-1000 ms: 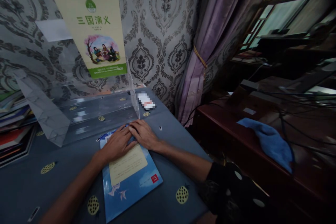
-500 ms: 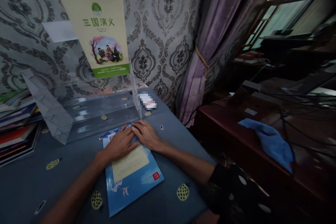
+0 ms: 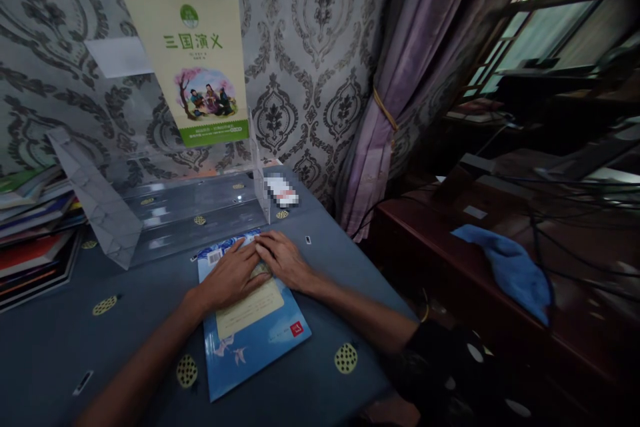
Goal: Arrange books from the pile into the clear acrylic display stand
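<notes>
A blue book [image 3: 260, 353] with a cream text panel lies flat on the table, a barcode showing near its far left corner. Across its upper half rests my left hand [image 3: 235, 273], palm down with the fingers stretched out. My right hand [image 3: 283, 259] lies flat over the book's far right part, its fingertips meeting those of my left hand. Neither hand grips anything. Beyond the book stands a clear plastic display rack [image 3: 195, 207]; a cream and green book [image 3: 207, 73] is propped upright on its top tier.
Several stacked books [image 3: 35, 250] lie at the left. A pixelated white object [image 3: 281, 190] sits right of the rack. The blue-grey tablecloth [image 3: 145, 327] has pineapple prints. A purple curtain [image 3: 380, 133] hangs behind, and a dark red desk [image 3: 450, 240] with cables and a blue cloth [image 3: 510, 267] stands right.
The view has shifted slightly. Both hands stay flat on the blue book, with their fingertips still together; the book and rack keep their places.
</notes>
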`<action>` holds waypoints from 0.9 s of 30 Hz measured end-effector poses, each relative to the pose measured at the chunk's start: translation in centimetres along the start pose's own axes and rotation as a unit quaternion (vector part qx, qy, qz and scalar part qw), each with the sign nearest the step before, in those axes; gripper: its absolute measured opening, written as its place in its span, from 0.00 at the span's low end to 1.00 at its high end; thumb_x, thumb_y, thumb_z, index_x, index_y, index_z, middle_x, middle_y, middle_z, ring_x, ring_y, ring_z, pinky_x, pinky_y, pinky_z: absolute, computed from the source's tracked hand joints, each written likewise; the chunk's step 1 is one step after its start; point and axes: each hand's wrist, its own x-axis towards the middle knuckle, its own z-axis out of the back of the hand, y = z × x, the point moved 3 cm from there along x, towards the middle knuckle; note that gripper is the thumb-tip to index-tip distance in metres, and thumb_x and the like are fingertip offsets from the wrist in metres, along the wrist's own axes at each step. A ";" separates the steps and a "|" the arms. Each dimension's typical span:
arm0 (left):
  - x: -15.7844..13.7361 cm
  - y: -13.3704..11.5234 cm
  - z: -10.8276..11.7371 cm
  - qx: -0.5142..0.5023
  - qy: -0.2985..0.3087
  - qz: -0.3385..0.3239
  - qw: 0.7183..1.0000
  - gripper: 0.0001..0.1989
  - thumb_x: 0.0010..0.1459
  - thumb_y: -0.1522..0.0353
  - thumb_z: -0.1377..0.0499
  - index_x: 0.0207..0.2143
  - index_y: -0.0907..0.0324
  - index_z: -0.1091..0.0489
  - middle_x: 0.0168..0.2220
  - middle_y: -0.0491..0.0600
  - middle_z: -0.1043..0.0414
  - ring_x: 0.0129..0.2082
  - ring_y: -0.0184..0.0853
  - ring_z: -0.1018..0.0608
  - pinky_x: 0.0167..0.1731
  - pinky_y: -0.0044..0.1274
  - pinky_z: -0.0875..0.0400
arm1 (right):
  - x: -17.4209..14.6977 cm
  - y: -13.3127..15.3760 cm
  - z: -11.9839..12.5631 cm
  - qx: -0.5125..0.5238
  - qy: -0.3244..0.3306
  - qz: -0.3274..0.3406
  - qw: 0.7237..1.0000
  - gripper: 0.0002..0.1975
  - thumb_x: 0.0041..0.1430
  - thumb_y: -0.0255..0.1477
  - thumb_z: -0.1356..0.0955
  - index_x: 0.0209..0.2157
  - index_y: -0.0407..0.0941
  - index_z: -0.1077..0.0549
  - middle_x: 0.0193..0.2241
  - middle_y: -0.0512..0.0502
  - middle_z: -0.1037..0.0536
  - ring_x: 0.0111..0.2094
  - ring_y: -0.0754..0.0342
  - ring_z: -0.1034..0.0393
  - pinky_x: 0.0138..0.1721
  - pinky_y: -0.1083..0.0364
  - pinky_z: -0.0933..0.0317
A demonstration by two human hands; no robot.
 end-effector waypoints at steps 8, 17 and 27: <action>-0.3 -0.7 0.2 -0.011 -0.005 -0.014 1.000 0.21 0.70 0.56 0.51 0.57 0.58 0.36 0.58 0.56 0.30 0.62 0.43 0.31 0.65 0.44 0.45 | -0.9 0.3 0.2 -0.009 -0.001 0.010 1.000 0.17 0.72 0.31 0.41 0.52 0.40 0.26 0.49 0.38 0.23 0.52 0.49 0.30 0.58 0.48 0.37; -0.6 -1.3 0.2 -0.012 -0.015 -0.019 1.000 0.22 0.71 0.56 0.52 0.59 0.58 0.37 0.58 0.57 0.31 0.63 0.43 0.32 0.65 0.44 0.45 | -1.6 0.4 0.4 -0.014 -0.003 0.010 1.000 0.18 0.72 0.32 0.41 0.54 0.39 0.27 0.51 0.38 0.24 0.53 0.48 0.31 0.59 0.47 0.37; -0.7 -1.1 -0.1 -0.005 -0.017 -0.019 1.000 0.21 0.70 0.57 0.52 0.58 0.59 0.37 0.59 0.57 0.32 0.63 0.43 0.33 0.65 0.45 0.45 | -1.6 0.3 0.2 -0.019 0.000 0.010 1.000 0.18 0.72 0.33 0.40 0.54 0.41 0.27 0.51 0.38 0.24 0.53 0.48 0.31 0.58 0.47 0.37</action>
